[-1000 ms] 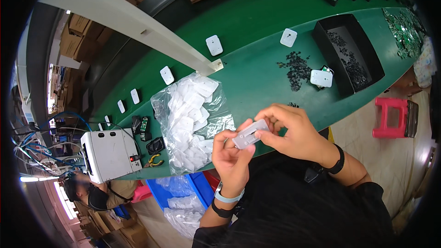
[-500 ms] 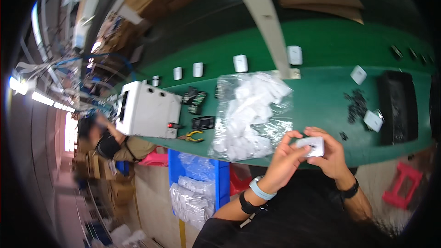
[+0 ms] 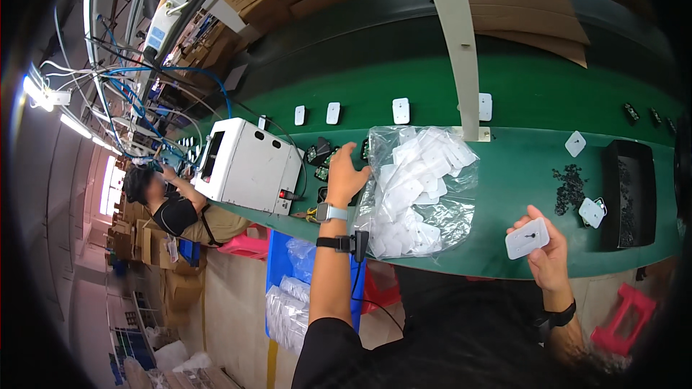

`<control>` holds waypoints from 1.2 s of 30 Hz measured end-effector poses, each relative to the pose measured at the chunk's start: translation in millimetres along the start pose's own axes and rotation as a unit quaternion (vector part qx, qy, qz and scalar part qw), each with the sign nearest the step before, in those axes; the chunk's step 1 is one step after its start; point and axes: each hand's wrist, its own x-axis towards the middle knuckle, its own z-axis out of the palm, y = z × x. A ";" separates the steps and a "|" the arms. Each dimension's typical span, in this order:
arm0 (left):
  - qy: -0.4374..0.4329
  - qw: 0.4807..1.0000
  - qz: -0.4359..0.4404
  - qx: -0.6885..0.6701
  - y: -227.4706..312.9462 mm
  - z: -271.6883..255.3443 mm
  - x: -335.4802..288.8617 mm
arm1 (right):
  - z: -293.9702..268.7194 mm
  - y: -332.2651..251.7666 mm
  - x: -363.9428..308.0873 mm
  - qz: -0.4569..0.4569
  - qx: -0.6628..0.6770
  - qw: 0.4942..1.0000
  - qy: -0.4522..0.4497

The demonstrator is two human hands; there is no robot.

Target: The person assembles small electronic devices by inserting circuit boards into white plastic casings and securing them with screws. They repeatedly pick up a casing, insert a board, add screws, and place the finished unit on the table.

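In my right hand (image 3: 549,253) is a white rounded-corner plastic cover (image 3: 525,240), with a small dark part at its middle; my fingers and thumb grip it near the bench's front edge. My left hand (image 3: 347,176) reaches over the bench beside the green circuit boards (image 3: 321,172), its fingers apart and seemingly holding nothing. Whether its fingertips touch a board is unclear. Between my hands lies a clear plastic bag (image 3: 461,209) with many white covers (image 3: 432,162) in it.
Right of the bag are a pile of small black parts (image 3: 569,191), loose white covers (image 3: 575,144) and a black tray (image 3: 626,155). A white machine (image 3: 249,173) and yellow-handled pliers (image 3: 310,215) stand left. White units line the green belt (image 3: 432,72) behind an upright post (image 3: 455,43).
My left hand has let go of the white cover and moved left to the circuit boards. The right hand now holds the cover alone, farther right. The view has shifted somewhat.
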 end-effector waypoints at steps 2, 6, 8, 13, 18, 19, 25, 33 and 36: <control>-0.047 0.998 0.031 -0.012 8.9 11.2 13.8 | 1.1 0.8 -3.2 -0.007 0.000 1.000 -0.007; -0.064 0.998 0.004 -0.028 -1.6 22.2 22.6 | 5.0 0.1 -6.5 0.003 -0.002 1.000 -0.014; 0.006 0.998 -0.025 -0.060 -16.9 20.5 19.7 | 5.7 -1.1 -7.3 0.008 -0.003 1.000 -0.012; 0.072 0.928 -0.102 -0.351 12.9 -25.4 -8.6 | 2.4 0.6 -4.7 0.001 0.037 0.999 -0.020; 0.028 0.864 -0.054 -0.500 96.5 -74.4 -48.0 | 2.9 -7.5 3.2 0.009 0.039 0.998 -0.052; 0.023 0.836 -0.063 -0.545 121.4 -80.2 -59.1 | 4.6 -10.0 5.0 0.015 0.038 0.998 -0.056; -0.152 0.599 -0.165 -0.769 193.2 -30.5 -125.0 | 9.5 -21.9 8.4 0.025 0.030 0.998 -0.053; -0.300 0.657 -0.040 -0.691 248.3 1.6 -116.6 | -1.4 -42.1 -8.4 -0.066 -0.167 0.984 -0.010; -0.338 0.653 -0.058 -0.675 254.5 0.5 -118.6 | 3.6 -57.1 -12.2 -0.080 -0.293 0.953 0.007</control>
